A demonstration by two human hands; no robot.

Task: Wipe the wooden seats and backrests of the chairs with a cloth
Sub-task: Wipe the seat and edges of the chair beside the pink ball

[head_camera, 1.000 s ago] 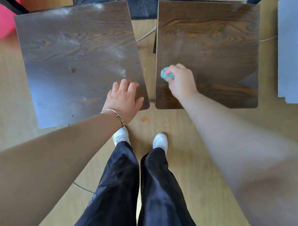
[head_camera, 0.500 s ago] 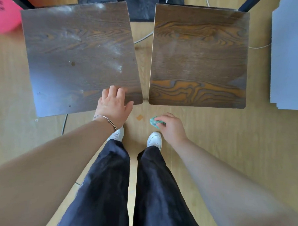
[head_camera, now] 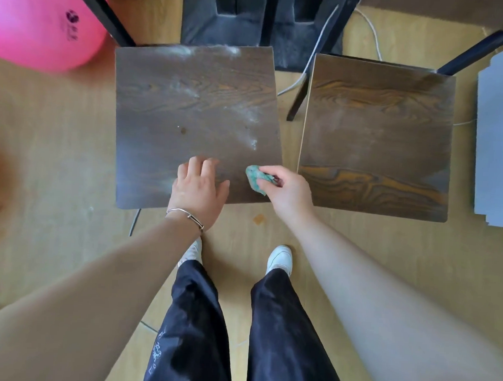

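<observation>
The cloth (head_camera: 256, 179) is a small teal wad. It is bunched up and pinched in the curled fingers of the right hand (head_camera: 287, 192). It sits on the near right corner of the left-hand seat (head_camera: 190, 101), touching the wood.

I judge it soft, light and limp, so it will take whatever shape the fingers give it. Wadded this tight, it offers only a small face to the surface. I'd hold it from above, with the fingertips pressing it flat (a looser, more spread-out grip would cover more wood per stroke). It could slide out from under the fingers if the pressure drops.

The left hand (head_camera: 198, 191) lies flat on the near edge of the same seat, fingers straight and close together, holding nothing. It is just beside the cloth but not touching it, and I take it to be bracing the chair. A thin bracelet (head_camera: 186, 215) sits on that wrist.

That seat carries white dusty smears (head_camera: 251, 132) along its far edge and down its right side, so I'd judge its wiping barely begun. The right-hand seat (head_camera: 376, 132) stands just beside it across a narrow gap and looks cleaner, its grain showing plainly. I can't make out any backrest from here.

Beyond them are a pale wooden floor (head_camera: 55, 225), a pink ball (head_camera: 41, 22) at far left and a grey board (head_camera: 500, 143) at right.
</observation>
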